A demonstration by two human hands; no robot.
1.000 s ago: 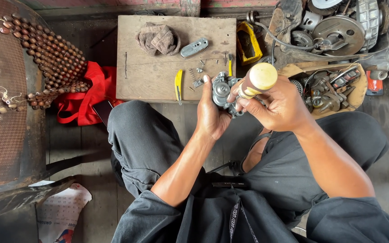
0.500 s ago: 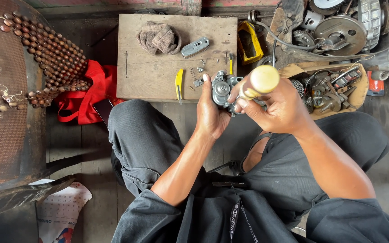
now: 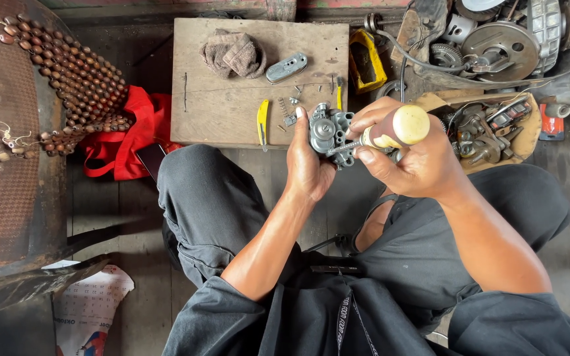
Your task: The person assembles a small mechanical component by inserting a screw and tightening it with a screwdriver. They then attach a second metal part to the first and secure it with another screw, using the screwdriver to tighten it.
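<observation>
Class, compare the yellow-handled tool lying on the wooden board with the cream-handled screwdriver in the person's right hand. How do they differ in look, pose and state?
The yellow-handled tool has a slim, flat, bright yellow grip; the screwdriver has a thick, rounded cream handle. The yellow-handled tool lies loose on the wooden board, untouched; the screwdriver is gripped by the right hand, its tip against the metal part held in the left hand. Both are hand tools.

Rag (image 3: pixel 233 54) and small metal case (image 3: pixel 286 67) on wooden board (image 3: pixel 212 112), box of parts (image 3: pixel 496 128) to its right.
</observation>
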